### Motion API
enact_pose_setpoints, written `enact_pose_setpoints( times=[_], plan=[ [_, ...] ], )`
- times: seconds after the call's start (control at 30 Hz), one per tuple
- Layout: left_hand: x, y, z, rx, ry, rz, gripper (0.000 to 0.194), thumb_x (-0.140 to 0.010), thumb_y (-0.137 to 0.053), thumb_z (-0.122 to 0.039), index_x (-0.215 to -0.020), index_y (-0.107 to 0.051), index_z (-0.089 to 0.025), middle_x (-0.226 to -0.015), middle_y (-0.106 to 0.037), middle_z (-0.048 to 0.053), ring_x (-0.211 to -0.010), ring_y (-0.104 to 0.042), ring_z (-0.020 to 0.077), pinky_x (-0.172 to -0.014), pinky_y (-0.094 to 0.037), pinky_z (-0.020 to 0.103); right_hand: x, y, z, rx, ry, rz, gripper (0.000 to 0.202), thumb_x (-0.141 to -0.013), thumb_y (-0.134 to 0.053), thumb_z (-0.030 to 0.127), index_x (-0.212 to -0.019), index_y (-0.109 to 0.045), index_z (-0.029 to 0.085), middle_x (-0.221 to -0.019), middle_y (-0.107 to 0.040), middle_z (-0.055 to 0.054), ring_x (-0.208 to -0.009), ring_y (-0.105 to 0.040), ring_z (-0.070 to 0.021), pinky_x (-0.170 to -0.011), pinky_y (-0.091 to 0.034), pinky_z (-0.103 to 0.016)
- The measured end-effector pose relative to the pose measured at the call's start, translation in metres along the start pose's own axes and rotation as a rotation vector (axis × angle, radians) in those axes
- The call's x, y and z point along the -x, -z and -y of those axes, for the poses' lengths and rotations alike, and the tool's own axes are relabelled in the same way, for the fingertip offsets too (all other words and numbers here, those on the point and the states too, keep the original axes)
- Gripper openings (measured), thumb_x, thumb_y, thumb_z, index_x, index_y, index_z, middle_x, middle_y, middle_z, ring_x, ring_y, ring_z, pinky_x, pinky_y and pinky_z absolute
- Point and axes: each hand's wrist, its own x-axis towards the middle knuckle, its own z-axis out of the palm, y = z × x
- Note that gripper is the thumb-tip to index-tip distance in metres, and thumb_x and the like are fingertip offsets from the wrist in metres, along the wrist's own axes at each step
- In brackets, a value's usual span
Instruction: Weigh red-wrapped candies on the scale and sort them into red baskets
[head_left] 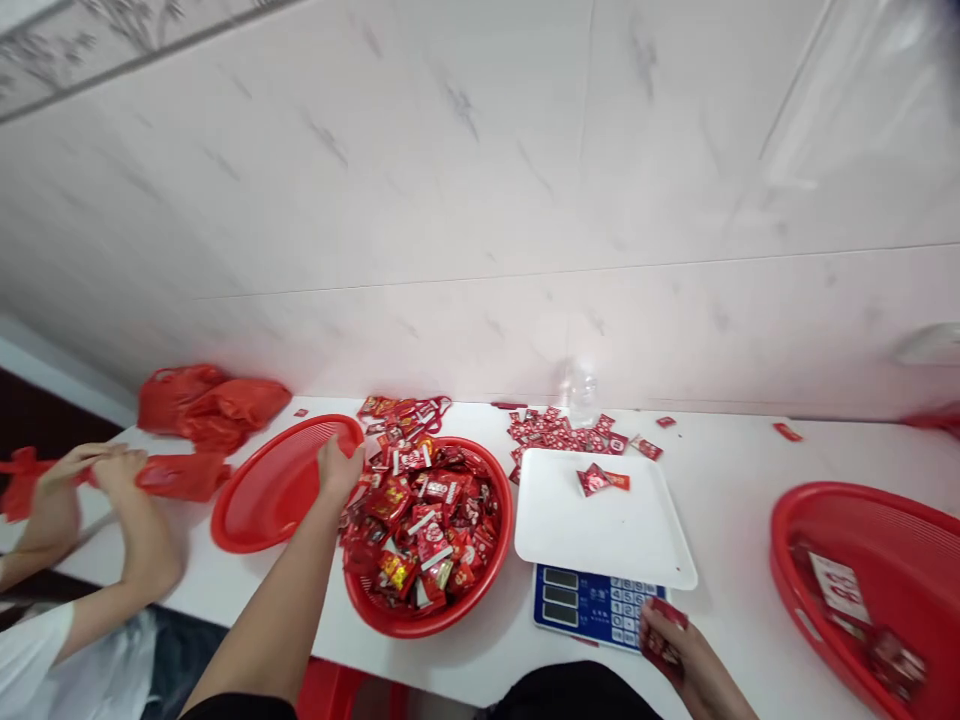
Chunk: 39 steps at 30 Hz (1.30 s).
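My left hand (pixel 339 468) grips the right rim of a red plastic basket (pixel 255 492), which looks tilted and has no sweets showing inside; the fingertips are partly hidden. Right beside it, a round red basket (pixel 504 530) is heaped with wrapped sweets (pixel 431 535), mostly red, some blurred at its left edge. Low on the right, my right hand (pixel 670 642) is closed around small red packets (pixel 663 650). That hand is at the corner of a blue-panelled weighing scale (pixel 592 605). On the scale's white tray (pixel 600 525) lie a red packet (pixel 594 480) and an orange-red one (pixel 619 481).
Small red packets (pixel 559 432) lie behind the scale near a clear plastic container (pixel 583 398). Another red basket (pixel 795 530) holds a few packs at right. A co-worker's hands (pixel 101 465) hold a red bag (pixel 184 477) at left, before more red bags (pixel 240 405).
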Motion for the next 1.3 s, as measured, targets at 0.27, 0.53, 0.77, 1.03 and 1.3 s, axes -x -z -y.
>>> enact_pose_setpoints(
  times=[0.27, 0.53, 0.77, 1.03, 1.3],
  plan=[
    [0.131, -0.124, -0.176, 0.121, -0.779, 0.482, 0.055, -0.083, -0.049, -0.037, -0.134, -0.035, -0.023, -0.145, -0.026, 0.008, -0.135, -0.022, 0.0242, -0.109, -0.026, 0.04, 0.01, -0.003, 0.019, 0.017, 0.059, 0.039, 0.03, -0.063, -0.074, 0.042, -0.074, -0.058, 0.019, -0.065, -0.06, 0.002, -0.064, -0.056, -0.0124, -0.067, -0.045, -0.026],
    [0.236, -0.204, -0.271, -0.062, -0.931, 0.952, 0.066, -0.083, -0.045, -0.05, -0.14, -0.024, -0.026, -0.149, -0.02, 0.01, -0.137, -0.011, 0.0317, -0.107, -0.016, 0.053, 0.019, 0.031, 0.021, -0.029, 0.103, -0.074, 0.036, -0.057, -0.077, 0.045, -0.066, -0.053, 0.02, -0.055, -0.054, 0.005, -0.054, -0.048, -0.0094, -0.057, -0.039, -0.022],
    [0.247, -0.213, -0.263, -0.145, -1.085, 0.767, 0.03, -0.089, -0.039, -0.032, -0.115, -0.051, -0.024, -0.118, -0.051, 0.009, -0.11, -0.044, 0.0272, -0.088, -0.037, 0.046, 0.02, 0.066, 0.019, -0.103, 0.107, -0.131, 0.037, -0.055, -0.078, 0.043, -0.068, -0.053, 0.02, -0.056, -0.054, 0.004, -0.055, -0.05, -0.0099, -0.059, -0.042, -0.023],
    [0.242, -0.176, -0.221, 0.008, -0.864, 0.777, 0.031, -0.093, -0.028, -0.028, -0.103, -0.056, -0.022, -0.097, -0.057, 0.006, -0.092, -0.053, 0.0191, -0.074, -0.044, 0.03, 0.025, 0.046, 0.021, 0.012, 0.044, -0.053, 0.034, -0.059, -0.076, 0.043, -0.07, -0.054, 0.019, -0.058, -0.055, 0.004, -0.057, -0.051, -0.0103, -0.061, -0.043, -0.024],
    [0.143, -0.075, -0.124, 0.481, -0.326, 0.357, 0.023, -0.086, -0.042, -0.029, -0.097, -0.06, -0.02, -0.097, -0.063, 0.005, -0.09, -0.056, 0.0179, -0.084, -0.043, 0.032, 0.011, 0.005, 0.006, 0.102, -0.033, 0.04, 0.035, -0.058, -0.077, 0.044, -0.072, -0.056, 0.019, -0.059, -0.059, 0.004, -0.057, -0.054, -0.0111, -0.061, -0.046, -0.024]
  ],
)
